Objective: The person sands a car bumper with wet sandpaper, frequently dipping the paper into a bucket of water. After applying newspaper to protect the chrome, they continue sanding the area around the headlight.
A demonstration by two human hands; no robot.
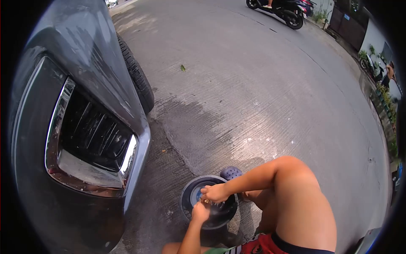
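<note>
Over a round black basin (185, 211) on the ground, my two hands meet, their fingers closed together. My left hand (200, 211) is in front, nearer my body. Just beyond it and to the right, my right hand (215, 192) is curled too, its arm reaching across beside my raised knee. A small brownish bit shows between the fingers, but what they grip is mostly hidden. Something blue and pale shows inside the basin behind the hands.
A grey car bumper (84, 211) with a chrome-framed recess stands close on the left, its tyre (135, 74) beyond. My clog (231, 172) touches the basin's far side. Wet concrete (186, 122) lies ahead. A motorcycle (281, 10) with a rider is at the top; a person (388, 75) is far right.
</note>
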